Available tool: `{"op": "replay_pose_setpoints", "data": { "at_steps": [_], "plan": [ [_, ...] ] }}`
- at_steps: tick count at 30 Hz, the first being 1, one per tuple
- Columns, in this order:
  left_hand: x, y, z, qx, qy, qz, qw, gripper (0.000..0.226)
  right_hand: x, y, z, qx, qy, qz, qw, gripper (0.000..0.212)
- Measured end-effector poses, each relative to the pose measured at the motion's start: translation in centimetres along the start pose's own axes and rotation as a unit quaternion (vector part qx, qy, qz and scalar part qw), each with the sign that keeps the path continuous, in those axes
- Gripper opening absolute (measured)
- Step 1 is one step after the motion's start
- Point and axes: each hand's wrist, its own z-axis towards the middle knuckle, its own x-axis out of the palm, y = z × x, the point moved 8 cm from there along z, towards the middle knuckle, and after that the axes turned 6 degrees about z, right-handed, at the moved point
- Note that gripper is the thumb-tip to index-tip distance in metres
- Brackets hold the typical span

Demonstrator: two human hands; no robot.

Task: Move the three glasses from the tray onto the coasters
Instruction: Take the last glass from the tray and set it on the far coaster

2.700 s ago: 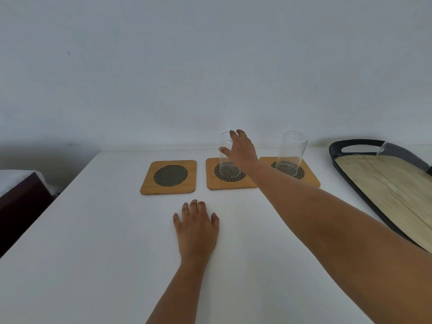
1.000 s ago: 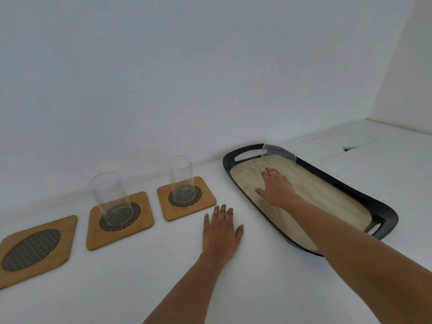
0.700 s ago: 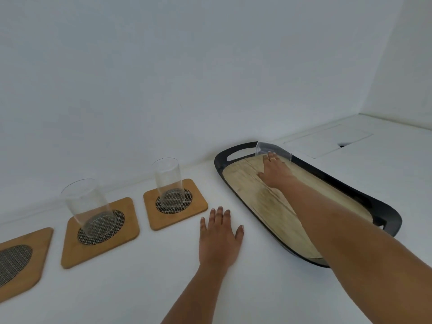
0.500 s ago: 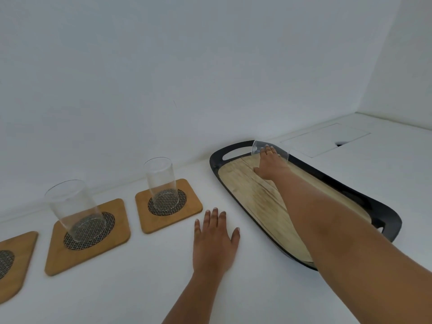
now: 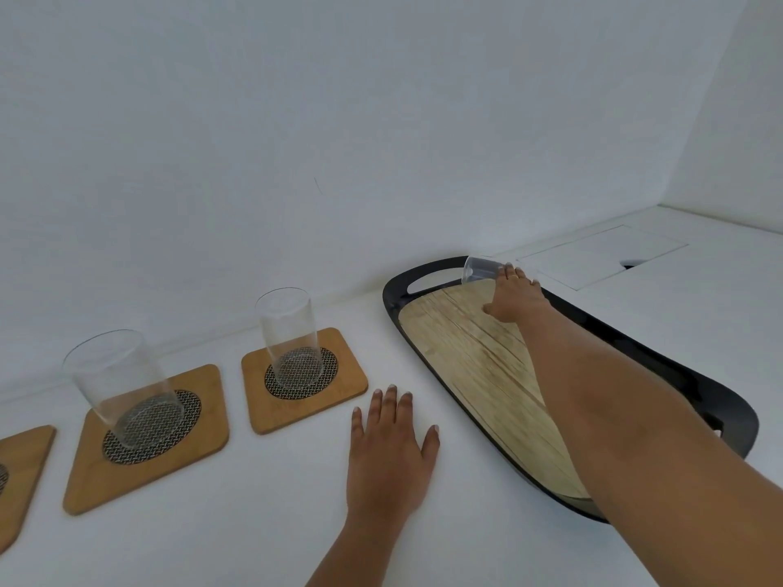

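Two clear glasses stand on bamboo coasters: one glass (image 5: 123, 383) on the middle coaster (image 5: 169, 459), another glass (image 5: 288, 332) on the right coaster (image 5: 343, 391). A third coaster (image 5: 17, 472) is bare and cut off by the left edge. The third glass (image 5: 478, 269) is at the far end of the black tray (image 5: 699, 396) with its wood-look floor. My right hand (image 5: 515, 298) reaches over the tray, fingers wrapped on this glass and hiding most of it. My left hand (image 5: 390, 451) lies flat on the white table, fingers spread, holding nothing.
A white wall runs close behind the coasters and tray, and a second wall closes the corner at the right. Behind the tray, a flush panel (image 5: 601, 256) with a dark notch sits in the counter top.
My right hand let go of the glass on the middle coaster, crossed to the tray's far end and closed on the last glass. The view swung right. My left hand stayed flat.
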Motion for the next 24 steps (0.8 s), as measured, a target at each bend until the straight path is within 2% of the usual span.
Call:
{"op": "replay_pose_setpoints", "data": {
  "at_steps": [2, 6, 8, 10, 14, 20, 22, 24],
  "plan": [
    [0.0, 0.0, 0.0, 0.000, 0.001, 0.000, 1.000, 0.062, -0.6, 0.1, -0.3, 0.002, -0.055, -0.008, 0.998, 0.059],
    [-0.1, 0.0, -0.1, 0.000, 0.002, -0.004, 1.000, 0.061, -3.3, 1.5, -1.9, -0.046, -0.265, 0.031, 0.963, 0.029],
    [-0.1, -0.1, -0.1, -0.001, 0.000, -0.006, 1.000, 0.061, -4.0, 2.2, -2.8, -0.068, -0.323, 0.045, 0.943, 0.022],
    [-0.1, -0.1, -0.1, -0.001, -0.001, -0.005, 1.000, 0.061, -4.1, 2.8, -3.3, -0.086, -0.350, 0.039, 0.932, 0.021],
    [-0.2, -0.1, -0.1, -0.003, 0.000, -0.006, 1.000, 0.061, -3.3, 3.9, -3.5, -0.109, -0.334, 0.021, 0.936, 0.029],
    [-0.2, -0.1, -0.1, -0.004, -0.001, -0.007, 1.000, 0.061, -0.2, 4.2, -2.0, -0.073, -0.171, 0.004, 0.982, 0.079],
    [-0.2, -0.1, -0.1, -0.004, -0.003, -0.005, 1.000, 0.061, 0.2, 3.9, -1.9, -0.051, -0.144, -0.011, 0.988, 0.086],
    [-0.2, -0.1, -0.1, -0.004, -0.005, -0.005, 1.000, 0.061, -0.2, 4.0, -2.1, -0.037, -0.149, -0.007, 0.988, 0.085]
  ]
}}
